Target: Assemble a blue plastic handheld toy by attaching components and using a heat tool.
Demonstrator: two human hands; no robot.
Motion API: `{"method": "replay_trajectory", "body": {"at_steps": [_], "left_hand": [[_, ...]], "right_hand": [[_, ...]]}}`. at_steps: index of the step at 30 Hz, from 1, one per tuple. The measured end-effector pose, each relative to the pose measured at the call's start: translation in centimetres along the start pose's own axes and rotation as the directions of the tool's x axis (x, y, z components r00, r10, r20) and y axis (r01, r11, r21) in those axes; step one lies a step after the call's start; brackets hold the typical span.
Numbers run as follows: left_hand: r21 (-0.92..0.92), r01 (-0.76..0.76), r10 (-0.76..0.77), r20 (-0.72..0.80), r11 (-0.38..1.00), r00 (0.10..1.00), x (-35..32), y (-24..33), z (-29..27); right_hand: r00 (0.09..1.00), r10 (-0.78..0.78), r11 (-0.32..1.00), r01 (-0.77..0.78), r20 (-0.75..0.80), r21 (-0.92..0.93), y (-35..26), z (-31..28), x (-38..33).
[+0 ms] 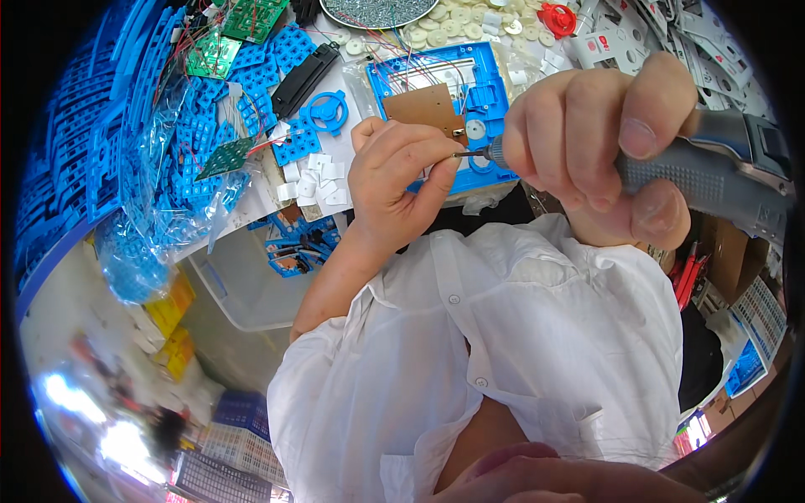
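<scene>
I have the right hand [599, 159] wrapped round the grey power screwdriver [692, 176], its grip closed on the handle, and the slim bit [473, 153] points left, above the blue housing [493, 102] on the bench [250, 203]. The left hand [398, 189] has its grip pinching that bit's tip between thumb and forefinger; whether a screw sits there too, I can't tell.

That fingertip is my worry: if the driver spun or jerked, the bit could nip skin or flick loose whatever is pinched. A dropped piece could land in the housing, beside the brown board [415, 107], or go over the bench's near edge, where a clear bin [243, 302] stands lower down.

For room, I wouldn't sweep left: the white squares [323, 180] lie just beside the left wrist, with the blue ring [324, 112] beyond. Upper right, grey-white panels [608, 50] crowd the driver's side, and the shirt [478, 310] limits any pull back. Lifting straight up looks to me the freest way out
</scene>
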State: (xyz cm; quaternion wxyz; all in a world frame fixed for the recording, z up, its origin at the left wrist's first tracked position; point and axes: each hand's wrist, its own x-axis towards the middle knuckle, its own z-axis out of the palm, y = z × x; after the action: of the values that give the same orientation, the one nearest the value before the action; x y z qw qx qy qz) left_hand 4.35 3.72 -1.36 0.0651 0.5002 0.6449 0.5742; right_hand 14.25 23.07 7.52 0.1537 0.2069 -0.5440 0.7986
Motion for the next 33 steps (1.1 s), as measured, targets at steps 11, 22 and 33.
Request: {"method": "replay_trajectory", "body": {"at_steps": [11, 22, 33], "left_hand": [[0.448, 0.067, -0.090, 0.029, 0.892, 0.996, 0.9, -1.3, -4.9], [0.478, -0.110, -0.025, 0.267, 0.872, 0.963, -0.2, -2.6, -2.7], [0.478, -0.107, -0.021, 0.254, 0.872, 0.967, -0.7, -2.9, -2.7]], "right_hand": [[0.975, 0.034, 0.996, -0.052, -0.221, -0.075, 5.5, 1.0, -1.7], [0.997, 0.078, 0.894, -0.061, 0.020, -0.443, 6.7, 0.7, -1.5], [0.998, 0.053, 0.892, -0.039, 0.018, -0.449, 7.7, 2.3, -1.5]]}}
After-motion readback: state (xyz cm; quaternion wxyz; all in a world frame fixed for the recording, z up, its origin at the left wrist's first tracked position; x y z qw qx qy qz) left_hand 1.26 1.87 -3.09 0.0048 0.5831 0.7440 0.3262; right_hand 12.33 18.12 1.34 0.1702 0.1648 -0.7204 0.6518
